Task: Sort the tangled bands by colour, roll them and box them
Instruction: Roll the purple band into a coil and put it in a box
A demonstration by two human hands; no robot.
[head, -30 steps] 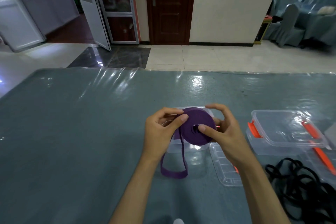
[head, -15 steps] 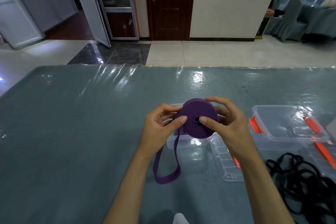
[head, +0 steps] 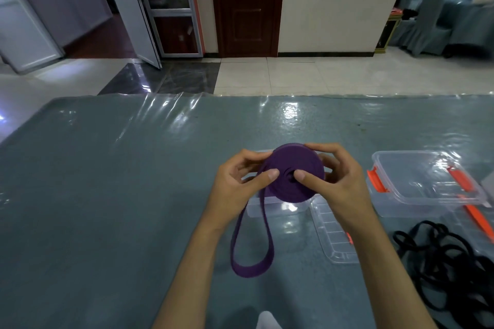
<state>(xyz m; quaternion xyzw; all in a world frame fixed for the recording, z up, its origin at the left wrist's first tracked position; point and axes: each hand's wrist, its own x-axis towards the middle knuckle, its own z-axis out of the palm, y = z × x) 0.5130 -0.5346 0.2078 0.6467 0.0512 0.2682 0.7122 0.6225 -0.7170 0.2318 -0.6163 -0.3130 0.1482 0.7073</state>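
A purple band (head: 291,168), wound into a flat roll, is held up over the table between both hands. My left hand (head: 238,184) grips the roll's left edge with its thumb on the face. My right hand (head: 336,181) grips the right edge, thumb pressed near the roll's centre. A loose loop of the same band hangs down from the roll to the table. A clear plastic box (head: 275,205) sits right behind and under the roll, mostly hidden. A tangle of black bands (head: 449,267) lies at the right.
A clear lid (head: 334,237) lies flat on the table under my right wrist. A second clear box with orange clips (head: 425,184) stands at the right. The table (head: 107,195) has a grey cover under shiny plastic film.
The hanging loop has lengthened and swung a little as the roll turned in my hands. Both hands keep their hold on the roll.
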